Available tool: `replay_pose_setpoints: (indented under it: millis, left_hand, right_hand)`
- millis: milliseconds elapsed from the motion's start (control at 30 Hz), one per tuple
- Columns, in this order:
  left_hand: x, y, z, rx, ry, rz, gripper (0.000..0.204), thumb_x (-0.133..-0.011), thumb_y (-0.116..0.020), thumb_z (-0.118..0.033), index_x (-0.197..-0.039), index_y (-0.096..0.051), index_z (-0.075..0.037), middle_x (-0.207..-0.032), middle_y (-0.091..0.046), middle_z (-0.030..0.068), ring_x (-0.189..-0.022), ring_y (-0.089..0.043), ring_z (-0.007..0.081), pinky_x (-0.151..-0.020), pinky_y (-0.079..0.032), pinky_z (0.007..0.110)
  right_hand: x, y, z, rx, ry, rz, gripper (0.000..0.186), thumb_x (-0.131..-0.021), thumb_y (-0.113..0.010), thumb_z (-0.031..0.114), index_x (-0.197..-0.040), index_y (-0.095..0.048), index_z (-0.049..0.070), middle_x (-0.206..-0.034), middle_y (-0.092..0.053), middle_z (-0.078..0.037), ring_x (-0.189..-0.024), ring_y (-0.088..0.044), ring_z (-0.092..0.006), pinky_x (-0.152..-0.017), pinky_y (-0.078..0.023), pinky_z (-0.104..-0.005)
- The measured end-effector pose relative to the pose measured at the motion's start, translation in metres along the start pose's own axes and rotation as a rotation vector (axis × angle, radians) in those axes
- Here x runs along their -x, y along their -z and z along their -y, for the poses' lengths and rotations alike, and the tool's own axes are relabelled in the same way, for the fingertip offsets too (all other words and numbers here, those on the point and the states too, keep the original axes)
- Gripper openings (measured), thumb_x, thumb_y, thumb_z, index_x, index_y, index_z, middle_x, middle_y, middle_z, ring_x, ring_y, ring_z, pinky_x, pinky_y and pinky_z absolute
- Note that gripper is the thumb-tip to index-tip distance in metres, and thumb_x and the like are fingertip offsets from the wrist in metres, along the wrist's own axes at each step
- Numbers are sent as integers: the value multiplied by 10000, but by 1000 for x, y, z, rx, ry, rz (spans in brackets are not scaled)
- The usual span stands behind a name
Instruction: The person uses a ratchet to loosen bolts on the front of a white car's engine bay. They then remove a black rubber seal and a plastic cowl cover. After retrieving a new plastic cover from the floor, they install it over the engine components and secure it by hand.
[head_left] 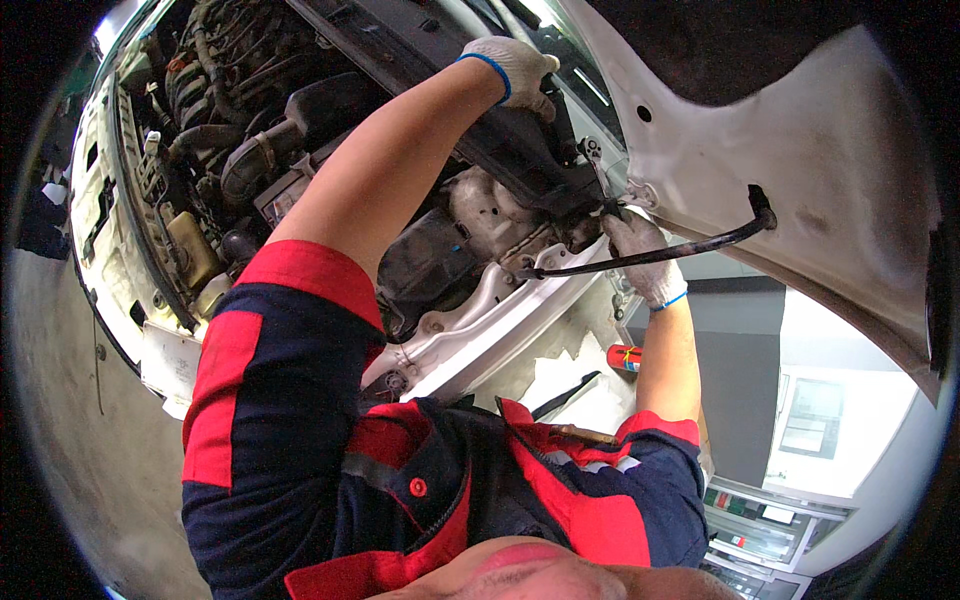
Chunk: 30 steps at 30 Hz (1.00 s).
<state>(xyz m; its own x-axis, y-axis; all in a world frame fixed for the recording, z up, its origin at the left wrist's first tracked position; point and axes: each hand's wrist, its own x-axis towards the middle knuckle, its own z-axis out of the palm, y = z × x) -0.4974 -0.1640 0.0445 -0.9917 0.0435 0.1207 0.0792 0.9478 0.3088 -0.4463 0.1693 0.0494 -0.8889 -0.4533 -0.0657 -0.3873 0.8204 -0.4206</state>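
Two gloved hands are observed at work in the engine bay (pixel 275 95) of a vehicle. The left hand (pixel 512 72), in a white knit glove with a blue cuff, is at top centre of the frame, over a long black panel (pixel 515 150). Its fingers appear bent; whether they grip the panel or merely bear on it cannot be determined.

The right hand (pixel 645 258), gloved alike, is right of centre. Its fingers are closed about the lower end of a metal tool (pixel 591 149) resembling a ratchet, whose round head points upward, near the panel's right-hand end. What the head engages, if anything, cannot be made out.

A thin black strut (pixel 715 240) passes in front of the right hand, slanting from the raised white hood (pixel 830 150) at upper right to the white body edge (pixel 515 330) at centre. A yellowish reservoir (pixel 195 250) is noted at left of the frame. Beneath the body edge, lower centre, lies white sheeting (pixel 590 395); a red cylindrical object (pixel 622 357) is just beside it, near the right forearm.
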Motion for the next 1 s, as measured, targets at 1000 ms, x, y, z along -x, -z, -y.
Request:
replay_pose_setpoints:
  millis: [1000]
  left_hand:
    - [-8, 3, -1, -8, -17, 47, 675, -827, -786, -562, -1364, -617, -191, -1081, -750, 162, -1038, -728, 380, -838, -593, 500]
  right_hand:
    - [-30, -106, 75, -1018, -40, -124, 234, -1033, -572, 291, -1079, -631, 70, -764, -596, -15, -619, -577, -120, -551, -486, -232]
